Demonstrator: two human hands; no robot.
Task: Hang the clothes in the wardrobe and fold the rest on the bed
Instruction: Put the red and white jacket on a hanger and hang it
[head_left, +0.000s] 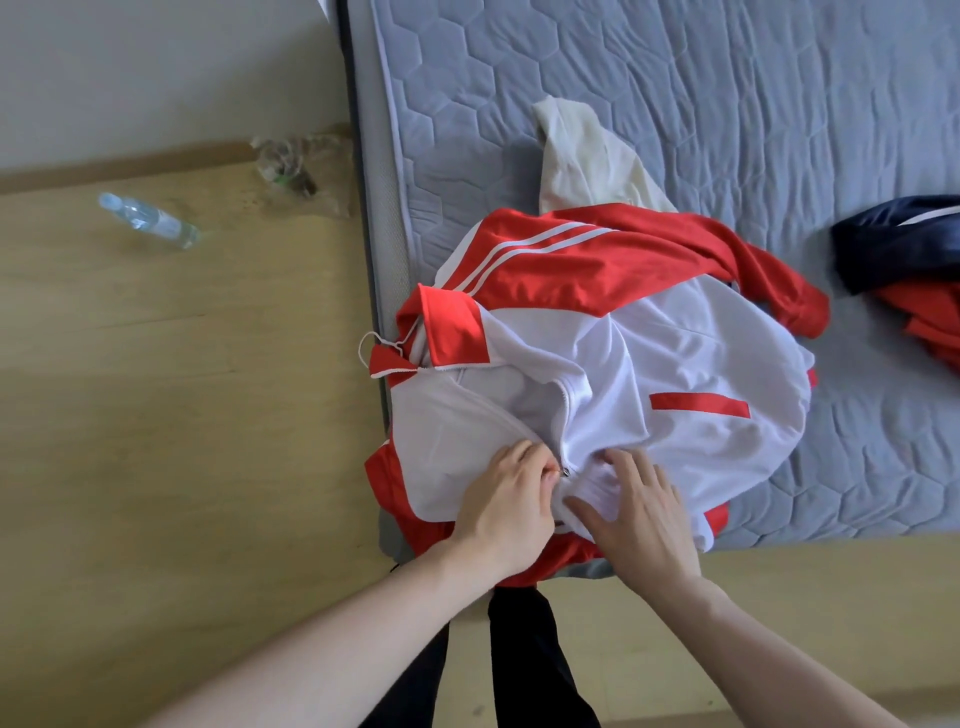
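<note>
While the red-and-white jacket (597, 364) lies on the bed (727, 104) at its near corner, a hanger (376, 343) in the collar, the left hand (506, 506) pinches the zipper pull (563, 471) and the right hand (631, 512), fingers straight, presses the hem. Pulling before the hem is taut could snag the zipper on loose fabric or drag the overhanging jacket off the bed.
</note>
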